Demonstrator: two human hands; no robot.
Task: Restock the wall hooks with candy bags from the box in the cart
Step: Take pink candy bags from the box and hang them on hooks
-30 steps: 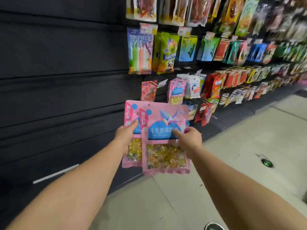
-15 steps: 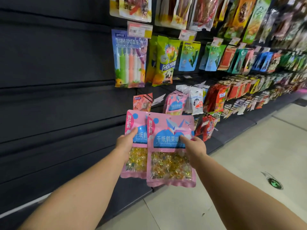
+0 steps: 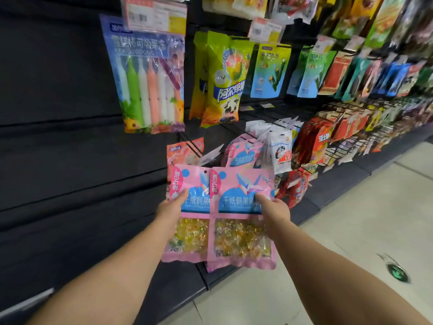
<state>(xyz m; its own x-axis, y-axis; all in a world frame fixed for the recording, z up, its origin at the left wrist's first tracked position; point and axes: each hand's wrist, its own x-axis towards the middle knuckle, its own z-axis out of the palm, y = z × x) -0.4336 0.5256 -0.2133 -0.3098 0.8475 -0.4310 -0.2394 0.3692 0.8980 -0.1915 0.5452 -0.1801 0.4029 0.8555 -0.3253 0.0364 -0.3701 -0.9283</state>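
Note:
I hold two pink candy bags with clear windows of yellow sweets, side by side in front of the wall. My left hand [image 3: 172,208] grips the left bag [image 3: 191,233] at its left edge. My right hand [image 3: 273,209] grips the right bag [image 3: 241,240], which overlaps the left one. Just above and behind them, matching pink bags [image 3: 243,153] hang on a wall hook. The box and the cart are out of view.
The black slat wall [image 3: 70,160] is bare to the left. Hooks hold a jelly-stick pack [image 3: 150,83], green-yellow lollipop bags [image 3: 222,80], an orange bag [image 3: 185,151], white bags [image 3: 280,151] and many snacks to the right. Pale floor tiles [image 3: 351,219] lie right.
I have moved closer to the wall: the hanging goods look larger and nearer. Both bags stay in my hands, now just below the hook with the matching pink bags.

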